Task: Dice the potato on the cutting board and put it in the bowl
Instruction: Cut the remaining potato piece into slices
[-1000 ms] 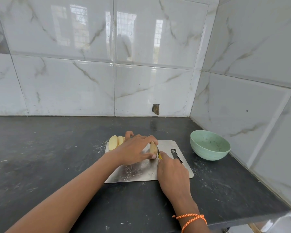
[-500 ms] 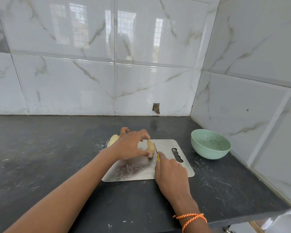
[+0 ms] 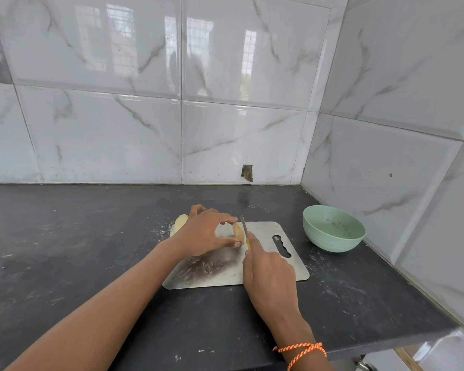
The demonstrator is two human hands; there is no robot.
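Left hand (image 3: 201, 234) pinches a potato piece (image 3: 238, 232) between forefinger and thumb on the steel cutting board (image 3: 268, 263). Right hand (image 3: 268, 274) grips the knife (image 3: 244, 231), blade just right of the piece. More potato (image 3: 180, 222) lies at the far left. Green bowl (image 3: 332, 228) sits right on the dark counter (image 3: 65, 250), with marble tiles behind. Both forearms reach in from the near side.

My single head-worn camera looks forward and down, close over the table (image 3: 65, 250) corner.
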